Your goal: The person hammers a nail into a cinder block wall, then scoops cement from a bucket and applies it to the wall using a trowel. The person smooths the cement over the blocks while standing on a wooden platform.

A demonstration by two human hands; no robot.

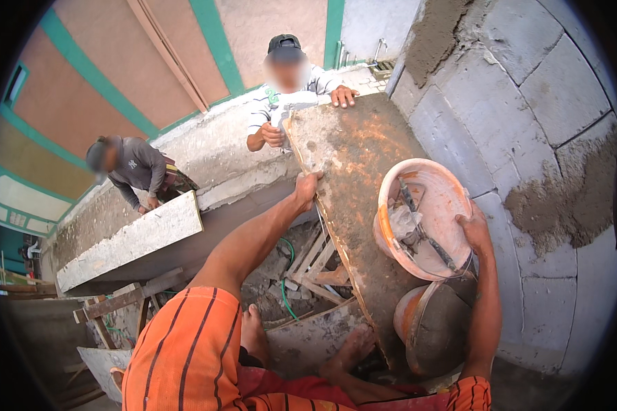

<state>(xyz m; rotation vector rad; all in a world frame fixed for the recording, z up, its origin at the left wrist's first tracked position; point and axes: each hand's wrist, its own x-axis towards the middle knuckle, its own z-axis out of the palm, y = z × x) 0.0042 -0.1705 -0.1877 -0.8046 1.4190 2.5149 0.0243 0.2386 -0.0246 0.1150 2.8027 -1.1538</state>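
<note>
My left hand [308, 190] is closed around the left edge of a mortar-stained board [346, 226]. At the board's right side, my right hand [476, 231] grips the rim of a whitish, orange-smeared bucket [449, 205]. Inside this bucket lie a dark-handled tool [440, 252], whose kind I cannot make out, and a crumpled clear plastic piece [404, 222]. Nearer to me, a second bucket [403, 316] holds grey wet mortar [440, 332]. My right forearm passes beside it.
A grey block wall [487, 116] with mortar patches rises at the right. Across the board, a co-worker [288, 96] touches its far end. Another person [140, 171] bends over a pale panel [137, 240]. Below are rubble, wooden pieces [319, 257] and a green hose [286, 294].
</note>
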